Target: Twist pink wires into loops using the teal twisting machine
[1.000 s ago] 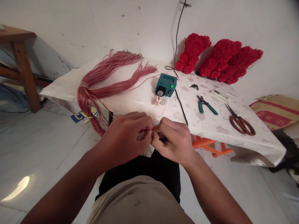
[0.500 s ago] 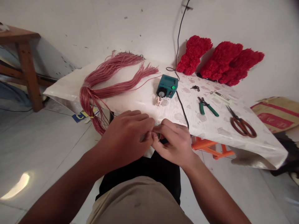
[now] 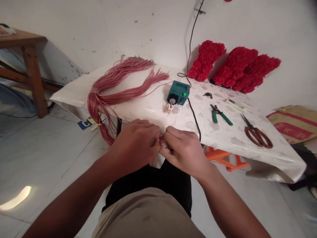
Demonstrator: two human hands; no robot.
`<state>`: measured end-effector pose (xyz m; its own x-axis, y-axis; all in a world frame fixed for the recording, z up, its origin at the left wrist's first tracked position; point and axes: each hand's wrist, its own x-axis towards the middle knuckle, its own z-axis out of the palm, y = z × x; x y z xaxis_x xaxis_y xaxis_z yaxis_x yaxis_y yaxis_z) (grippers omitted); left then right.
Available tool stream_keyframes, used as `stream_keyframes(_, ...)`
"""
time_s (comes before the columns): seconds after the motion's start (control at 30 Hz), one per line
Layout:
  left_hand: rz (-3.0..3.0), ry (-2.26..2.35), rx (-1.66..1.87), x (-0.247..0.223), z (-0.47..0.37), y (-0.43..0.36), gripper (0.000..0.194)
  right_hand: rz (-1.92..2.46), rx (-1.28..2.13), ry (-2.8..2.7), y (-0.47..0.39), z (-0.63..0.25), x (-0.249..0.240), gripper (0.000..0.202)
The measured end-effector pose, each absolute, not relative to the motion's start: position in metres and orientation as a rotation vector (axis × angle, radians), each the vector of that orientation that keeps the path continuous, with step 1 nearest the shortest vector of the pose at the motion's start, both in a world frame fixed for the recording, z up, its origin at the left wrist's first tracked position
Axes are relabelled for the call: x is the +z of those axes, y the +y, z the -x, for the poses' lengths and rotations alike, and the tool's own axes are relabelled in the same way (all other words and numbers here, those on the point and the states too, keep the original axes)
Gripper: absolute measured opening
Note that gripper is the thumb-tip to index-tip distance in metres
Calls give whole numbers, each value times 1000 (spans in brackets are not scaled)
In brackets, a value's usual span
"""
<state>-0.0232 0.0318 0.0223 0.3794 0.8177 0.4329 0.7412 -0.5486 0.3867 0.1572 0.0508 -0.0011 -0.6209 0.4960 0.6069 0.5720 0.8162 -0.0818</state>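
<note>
key relation: the left hand (image 3: 138, 140) and right hand (image 3: 184, 148) meet fingertip to fingertip at the near edge of the table (image 3: 218, 135), each with thumb and forefinger pressed together and the other fingers curled. whatever may lie in the pinch is hidden, so its long axis cannot be told; a small piece, if present, would sit at the meeting point, neither hand clearly nearer. the pink cord bundle (image 3: 116, 96) lies beyond and to the left, nearer the left hand; from its tied bend two tails run rightward and away, while a third drops over the edge just behind that hand, contact unclear. the teal device (image 3: 179, 92) stands beyond the fingertips, slightly right, apart from both hands, nearer the right hand.
</note>
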Motion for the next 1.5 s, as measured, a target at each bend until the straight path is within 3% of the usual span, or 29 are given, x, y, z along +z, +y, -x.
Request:
stream_keyframes(0.3,-2361,1361,877,14,28,37,23,680,53,-2269,58,-151,-18,24)
stream_keyframes(0.5,-2396,1351,947,17,28,33,22,802,35,-2306,53,-160,-11,11)
stream_keyframes(0.87,-2442,1285,998,17,24,32,31,673,-122,-2384,55,-155,-2,26)
stream_keyframes(1.5,-1716,976,931,1,38,58,12,615,124,-1857,48,-133,-33,18)
